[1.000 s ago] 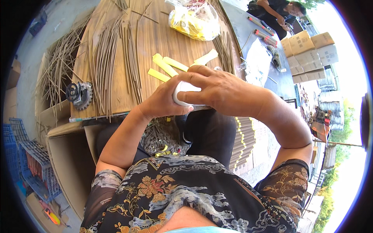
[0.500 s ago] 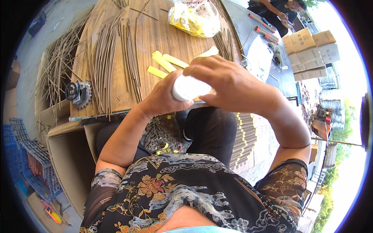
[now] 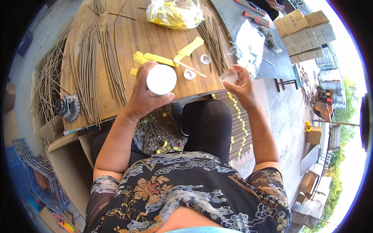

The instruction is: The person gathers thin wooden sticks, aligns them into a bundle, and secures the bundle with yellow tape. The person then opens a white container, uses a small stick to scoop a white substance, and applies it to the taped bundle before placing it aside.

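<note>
My left hand (image 3: 142,91) is wrapped round a white round jar (image 3: 161,79), held above the table's near edge. Its pale top faces me; whether that is a cover or the filling I cannot tell. Between the thumb and fingers of my right hand (image 3: 244,86) is a clear round lid (image 3: 229,77), out to the right of the jar. On the table between the hands lie a small clear dish (image 3: 189,74) with dark specks, a flat wooden stick (image 3: 192,69) partly over it, and another small clear disc (image 3: 205,59). Yellow paper strips (image 3: 160,59) lie just beyond the jar.
Bundles of thin brown sticks (image 3: 87,66) lie across the wooden table (image 3: 138,37). A plastic bag of yellow strips (image 3: 175,15) sits at the far side. Cardboard boxes (image 3: 297,29) are stacked at far right; an open carton (image 3: 68,167) stands beside my left leg.
My right hand has come off the jar and moved right, now with the clear lid in its fingers. My left hand has shifted left with the jar, uncovering the small dish and wooden stick.
</note>
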`<state>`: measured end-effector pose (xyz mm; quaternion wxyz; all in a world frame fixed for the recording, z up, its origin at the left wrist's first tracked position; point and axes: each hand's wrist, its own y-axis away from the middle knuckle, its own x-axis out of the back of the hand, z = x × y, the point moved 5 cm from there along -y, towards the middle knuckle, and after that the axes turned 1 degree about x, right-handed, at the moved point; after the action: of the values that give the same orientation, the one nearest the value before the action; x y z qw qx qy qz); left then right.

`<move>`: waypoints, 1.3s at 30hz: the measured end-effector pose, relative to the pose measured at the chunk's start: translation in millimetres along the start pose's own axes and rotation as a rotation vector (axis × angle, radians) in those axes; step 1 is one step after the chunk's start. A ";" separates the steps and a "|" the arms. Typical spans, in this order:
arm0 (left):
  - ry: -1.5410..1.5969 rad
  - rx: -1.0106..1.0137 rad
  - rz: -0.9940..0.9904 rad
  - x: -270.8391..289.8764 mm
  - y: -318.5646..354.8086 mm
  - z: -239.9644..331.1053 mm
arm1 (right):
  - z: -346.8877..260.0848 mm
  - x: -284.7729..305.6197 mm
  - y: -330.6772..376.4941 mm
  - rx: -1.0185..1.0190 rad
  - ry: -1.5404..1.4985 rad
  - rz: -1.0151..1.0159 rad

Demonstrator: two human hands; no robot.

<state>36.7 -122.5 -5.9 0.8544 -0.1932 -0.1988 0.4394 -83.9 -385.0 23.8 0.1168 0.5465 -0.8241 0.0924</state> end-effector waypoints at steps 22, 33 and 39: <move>0.068 0.256 0.063 0.7 -2.8 -20.9 | 27.7 -57.1 -25.3 -0.069 0.519 -0.011; 0.413 0.434 0.049 -5.9 -13.5 -24.8 | 39.2 -58.5 -29.3 -0.221 -0.008 0.002; 0.600 0.573 0.029 -13.1 -11.8 -33.3 | 29.7 -60.0 -23.2 -0.323 -0.271 -0.046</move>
<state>54.6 -144.9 -30.4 0.8874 -0.0700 0.1923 0.4132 -42.7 -349.5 -21.6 0.0930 0.5470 -0.8236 -0.1180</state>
